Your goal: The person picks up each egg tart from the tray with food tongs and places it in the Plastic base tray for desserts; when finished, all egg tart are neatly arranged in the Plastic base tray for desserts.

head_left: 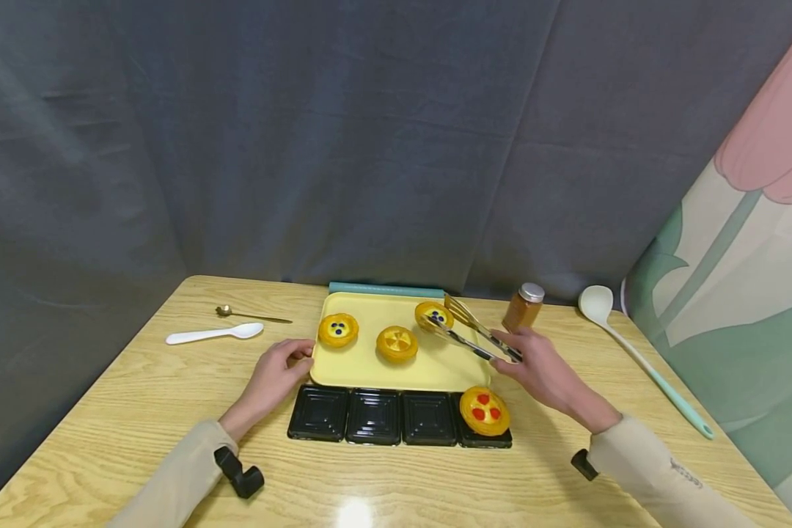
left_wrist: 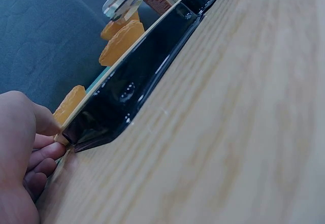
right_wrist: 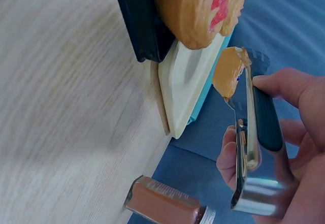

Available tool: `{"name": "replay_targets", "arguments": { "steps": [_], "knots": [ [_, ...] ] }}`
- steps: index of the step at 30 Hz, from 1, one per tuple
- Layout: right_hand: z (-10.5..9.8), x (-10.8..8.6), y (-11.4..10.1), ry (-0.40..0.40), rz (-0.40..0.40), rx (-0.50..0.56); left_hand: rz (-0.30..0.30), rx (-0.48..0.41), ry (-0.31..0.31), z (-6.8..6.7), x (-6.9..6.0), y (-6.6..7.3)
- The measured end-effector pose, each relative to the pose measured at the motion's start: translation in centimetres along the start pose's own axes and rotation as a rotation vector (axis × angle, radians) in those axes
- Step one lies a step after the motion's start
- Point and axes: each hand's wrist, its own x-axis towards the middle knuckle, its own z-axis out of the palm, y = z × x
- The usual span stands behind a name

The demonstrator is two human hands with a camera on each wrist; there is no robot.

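Note:
My left hand (head_left: 279, 372) pinches the left edge of a pale yellow tray (head_left: 363, 374), thumb above and fingers below. In my right hand (head_left: 543, 372) I hold metal tongs (head_left: 465, 342) with dark grips. Their tips stand on both sides of a tart with blue berries (head_left: 435, 311) at the tray's back right; whether they press it I cannot tell. A second blue-berry tart (head_left: 338, 330) lies at the tray's left, and a tart with yellow wedges (head_left: 397, 344) lies near the middle. In front, a black container (head_left: 373, 418) bears a red-topped tart (head_left: 485, 412) in its rightmost compartment.
A white spoon (head_left: 214, 334) and a small gold spoon (head_left: 257, 316) lie at the left. Behind the tray is a teal roll (head_left: 386, 290). A brown jar (head_left: 521, 308) and a long green-handled ladle (head_left: 640, 359) are at the right. A dark curtain (head_left: 343, 147) hangs behind.

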Motion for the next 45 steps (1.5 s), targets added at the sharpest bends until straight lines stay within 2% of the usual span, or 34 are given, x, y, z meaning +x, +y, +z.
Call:
{"name": "replay_targets", "arguments": {
  "steps": [9, 19, 33, 41, 45],
  "knots": [
    [-0.8, -1.7, -0.7, -0.029, 0.018, 0.051, 0.004, 0.004, 0.003, -0.1, 0.0, 0.0],
    [-1.4, -3.9, -1.8, -0.022, 0.037, 0.078, -0.003, 0.005, -0.003, -0.1, 0.0, 0.1],
    [-2.1, -6.6, -3.1, -0.039, 0.036, 0.02, -0.01, 0.014, -0.002, -0.1, 0.0, 0.0],
    [-1.9, -7.9, -4.4, -0.133, 0.144, 0.065, -0.011, 0.014, -0.003, -0.1, 0.0, -0.2],
    [-1.4, -8.7, -4.4, -0.112, 0.076, 0.064, -0.004, 0.009, 0.002, -0.1, 0.0, -0.3]
  ]
}}
